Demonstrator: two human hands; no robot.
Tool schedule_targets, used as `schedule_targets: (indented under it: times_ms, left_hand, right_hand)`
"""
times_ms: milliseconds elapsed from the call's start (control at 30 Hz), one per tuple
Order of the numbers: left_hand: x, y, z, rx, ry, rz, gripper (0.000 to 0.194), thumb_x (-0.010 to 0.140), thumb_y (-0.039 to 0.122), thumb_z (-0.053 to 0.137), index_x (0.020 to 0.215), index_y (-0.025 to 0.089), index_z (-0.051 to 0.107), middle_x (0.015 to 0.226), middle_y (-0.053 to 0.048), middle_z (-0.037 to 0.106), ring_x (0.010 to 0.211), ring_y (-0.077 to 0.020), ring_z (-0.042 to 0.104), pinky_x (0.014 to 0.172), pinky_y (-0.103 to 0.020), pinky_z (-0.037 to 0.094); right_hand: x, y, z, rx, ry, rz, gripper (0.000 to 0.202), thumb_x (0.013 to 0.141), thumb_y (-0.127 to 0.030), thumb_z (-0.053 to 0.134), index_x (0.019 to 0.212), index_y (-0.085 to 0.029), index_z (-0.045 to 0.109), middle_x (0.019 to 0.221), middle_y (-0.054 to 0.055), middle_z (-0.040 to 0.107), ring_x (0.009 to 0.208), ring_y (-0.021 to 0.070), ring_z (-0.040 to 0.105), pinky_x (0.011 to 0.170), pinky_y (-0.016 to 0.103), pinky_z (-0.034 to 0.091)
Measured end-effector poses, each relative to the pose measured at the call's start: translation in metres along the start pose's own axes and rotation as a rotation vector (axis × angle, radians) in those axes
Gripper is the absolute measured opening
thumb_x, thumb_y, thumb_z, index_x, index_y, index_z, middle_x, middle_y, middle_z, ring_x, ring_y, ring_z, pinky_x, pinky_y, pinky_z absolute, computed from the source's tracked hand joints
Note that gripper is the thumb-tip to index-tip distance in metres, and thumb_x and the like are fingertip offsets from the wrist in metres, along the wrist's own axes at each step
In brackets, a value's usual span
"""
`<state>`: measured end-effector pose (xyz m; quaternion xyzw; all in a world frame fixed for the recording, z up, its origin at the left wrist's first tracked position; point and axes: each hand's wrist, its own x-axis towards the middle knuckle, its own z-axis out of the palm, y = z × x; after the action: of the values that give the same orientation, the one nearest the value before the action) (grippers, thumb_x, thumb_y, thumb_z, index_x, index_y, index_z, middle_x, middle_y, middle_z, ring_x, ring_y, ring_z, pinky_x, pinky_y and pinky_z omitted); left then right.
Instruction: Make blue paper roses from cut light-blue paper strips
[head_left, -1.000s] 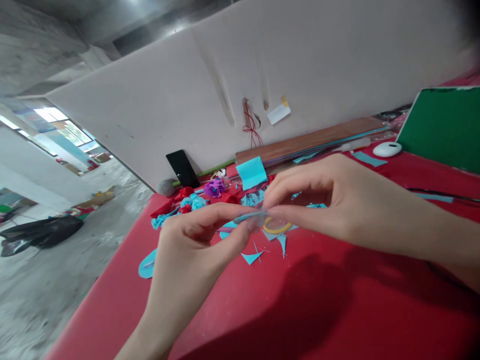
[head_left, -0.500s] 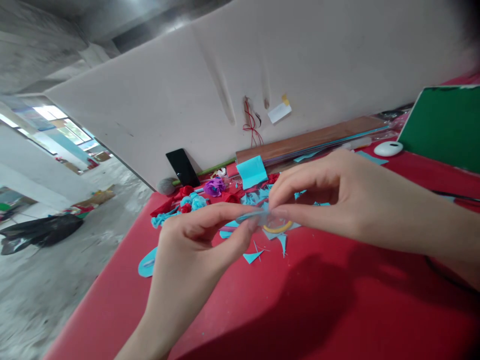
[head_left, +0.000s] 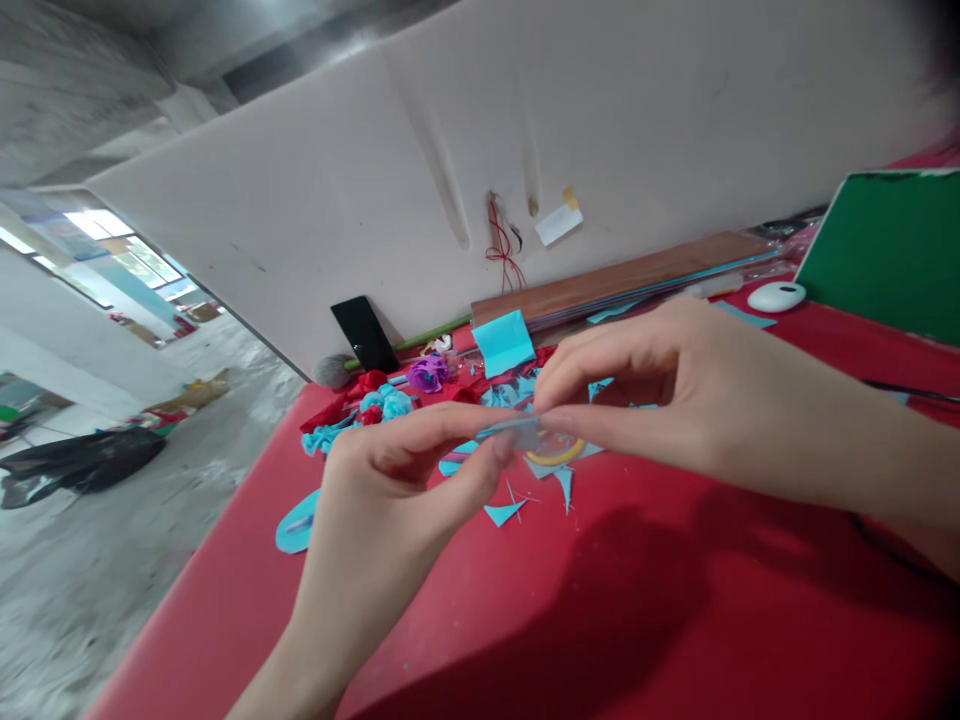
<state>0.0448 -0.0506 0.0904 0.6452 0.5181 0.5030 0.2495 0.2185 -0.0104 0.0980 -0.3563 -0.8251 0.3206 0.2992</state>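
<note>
My left hand (head_left: 405,490) pinches a small, thin piece of blue paper (head_left: 514,430) between thumb and fingers. My right hand (head_left: 660,390) is closed too, its thumb and fingertips pressed together at the right end of the same piece. Both hands are held above the table, fingertips nearly meeting. Just below the right fingertips shows a yellow curved band (head_left: 556,457), partly hidden, so its kind is unclear. Blue paper scraps (head_left: 505,512) lie beneath and around the hands. Left of my left hand is a rounded blue paper piece (head_left: 294,522).
On the red table (head_left: 480,620) behind my hands lie a purple paper flower (head_left: 429,374), blue crepe flowers (head_left: 388,402) and a folded blue paper (head_left: 504,343). A phone (head_left: 365,333) leans on the white panel (head_left: 315,230). At right are a white mouse (head_left: 776,297) and a green board (head_left: 889,260).
The fingertips have shifted very slightly against the blue paper, which looks a little flatter between them. Both hands keep their pinch; everything else stays in place.
</note>
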Motion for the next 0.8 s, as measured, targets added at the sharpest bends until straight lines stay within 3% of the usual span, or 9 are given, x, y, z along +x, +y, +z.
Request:
schedule_targets:
  times_ms: [400, 633, 800]
  left_hand:
    - [-0.0004, 0.0035, 0.0002, 0.066, -0.005, -0.005, 0.015, 0.068, 0.014, 0.066, 0.07, 0.027, 0.073, 0.058, 0.007, 0.068, 0.049, -0.0095, 0.058, 0.046, -0.017, 0.047]
    - [0.0012, 0.0011, -0.0006, -0.021, -0.015, -0.038, 0.017, 0.067, 0.012, 0.065, 0.069, 0.028, 0.072, 0.059, 0.007, 0.068, 0.059, -0.0098, 0.062, 0.057, -0.016, 0.05]
    - [0.0031, -0.0001, -0.0058, -0.026, 0.115, -0.052, 0.014, 0.068, 0.015, 0.066, 0.063, 0.027, 0.07, 0.055, 0.008, 0.065, 0.053, -0.007, 0.059, 0.051, -0.012, 0.049]
  right_hand:
    - [0.0011, 0.0013, 0.0, 0.042, -0.007, -0.021, 0.016, 0.08, -0.024, 0.052, 0.072, -0.023, 0.066, 0.062, -0.004, 0.06, 0.054, 0.0087, 0.05, 0.044, 0.02, 0.035]
    - [0.0027, 0.0012, 0.0025, 0.087, 0.014, -0.023, 0.017, 0.078, -0.019, 0.052, 0.07, -0.022, 0.067, 0.062, -0.003, 0.061, 0.057, 0.0093, 0.053, 0.047, 0.021, 0.038]
    - [0.003, 0.004, -0.0009, 0.061, 0.048, 0.004, 0.016, 0.077, -0.019, 0.053, 0.072, -0.02, 0.068, 0.066, -0.002, 0.062, 0.059, 0.0098, 0.052, 0.048, 0.021, 0.038]
